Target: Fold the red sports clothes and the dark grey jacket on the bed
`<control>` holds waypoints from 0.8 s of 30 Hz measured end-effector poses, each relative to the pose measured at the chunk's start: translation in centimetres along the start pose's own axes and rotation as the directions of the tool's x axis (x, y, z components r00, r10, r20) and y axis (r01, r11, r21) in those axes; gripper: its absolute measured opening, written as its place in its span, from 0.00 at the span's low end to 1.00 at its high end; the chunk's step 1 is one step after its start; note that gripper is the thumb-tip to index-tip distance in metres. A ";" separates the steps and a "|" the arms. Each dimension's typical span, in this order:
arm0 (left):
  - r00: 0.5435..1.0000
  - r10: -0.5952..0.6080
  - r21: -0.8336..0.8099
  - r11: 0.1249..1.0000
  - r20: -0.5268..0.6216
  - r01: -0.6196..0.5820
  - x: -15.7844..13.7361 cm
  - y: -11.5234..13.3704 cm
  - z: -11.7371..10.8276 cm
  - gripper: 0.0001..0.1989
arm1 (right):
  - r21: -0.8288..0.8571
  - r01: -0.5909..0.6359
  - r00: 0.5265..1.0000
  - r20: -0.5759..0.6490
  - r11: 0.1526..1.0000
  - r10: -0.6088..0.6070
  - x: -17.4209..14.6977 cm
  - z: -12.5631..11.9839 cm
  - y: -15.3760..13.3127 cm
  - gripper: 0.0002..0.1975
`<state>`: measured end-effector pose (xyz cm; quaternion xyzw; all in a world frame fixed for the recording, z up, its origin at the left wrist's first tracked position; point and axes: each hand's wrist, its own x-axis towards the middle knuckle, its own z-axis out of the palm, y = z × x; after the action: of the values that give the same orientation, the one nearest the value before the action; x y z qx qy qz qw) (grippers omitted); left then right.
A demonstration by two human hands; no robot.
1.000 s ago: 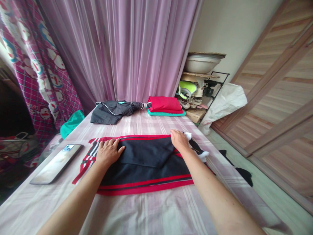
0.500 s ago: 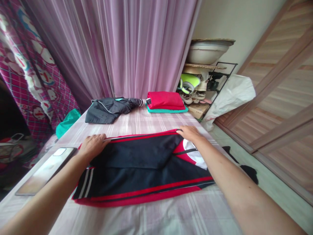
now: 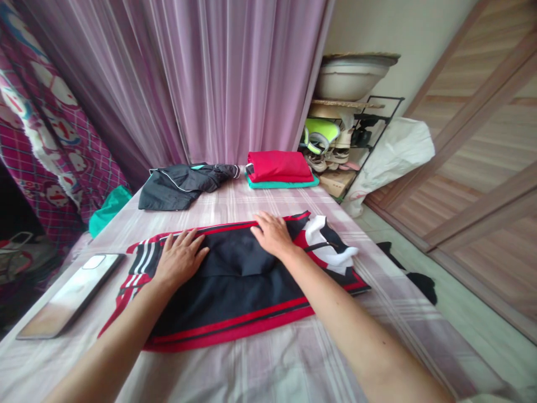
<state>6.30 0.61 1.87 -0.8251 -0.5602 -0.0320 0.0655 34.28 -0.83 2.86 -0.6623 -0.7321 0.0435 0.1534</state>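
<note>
On the plaid sheet (image 3: 251, 369), in front of the person, lies a navy sports garment with red trim (image 3: 235, 294), spread wide; its exact kind cannot be told. The left hand (image 3: 180, 260) rests on its upper left part, the right hand (image 3: 272, 234) near its far edge. The fingers of both hands are spread and rather flat, and they appear to grip nothing. The step in hand seems to be pressing and smoothing the cloth. The next move calls, probably, for even pressure, and for care with the white part (image 3: 318, 238) at the right end, which lies uneven.

Just beside the striped left end is a phone (image 3: 71, 296); it could hinder a wide movement on that side. The left forearm also covers part of the stripes. Farther away, a rumpled dark jacket (image 3: 170, 190) and a folded red cloth (image 3: 279, 167) upon a teal cloth (image 3: 283, 183) lie apart from the garment, so they hardly obstruct. Behind them hangs a purple curtain (image 3: 235, 73).
</note>
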 end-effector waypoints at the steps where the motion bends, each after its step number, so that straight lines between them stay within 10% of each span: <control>1: 1.000 -0.006 -0.008 1.000 0.023 0.006 -0.2 0.5 0.5 0.28 | 0.031 0.033 0.997 0.064 0.999 -0.035 -0.4 0.6 -1.5 0.28; 5: 0.997 -0.035 -0.033 0.999 0.067 0.037 -0.4 0.8 2.0 0.30 | 0.035 0.001 0.974 0.224 0.999 -0.009 -1.9 2.3 -4.2 0.32; 14: 0.999 0.039 -0.063 0.997 0.002 -0.039 -0.4 0.6 2.2 0.26 | -0.087 -0.300 0.944 0.116 0.950 0.309 -4.8 1.0 2.4 0.30; 18: 0.998 0.051 -0.096 0.994 0.046 -0.047 -0.3 0.8 1.9 0.26 | -0.104 -0.359 0.925 0.093 0.928 0.368 -5.5 -0.3 1.1 0.30; 24: 0.994 0.025 -0.087 0.996 0.102 -0.016 -0.5 1.3 1.3 0.27 | 0.059 -0.037 0.998 0.054 0.998 0.034 -6.3 0.8 -6.8 0.29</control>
<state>7.25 -0.16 0.41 -0.8335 -0.5524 -0.0127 0.0011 28.07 -7.72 2.90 -0.6690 -0.7223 0.0858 0.1529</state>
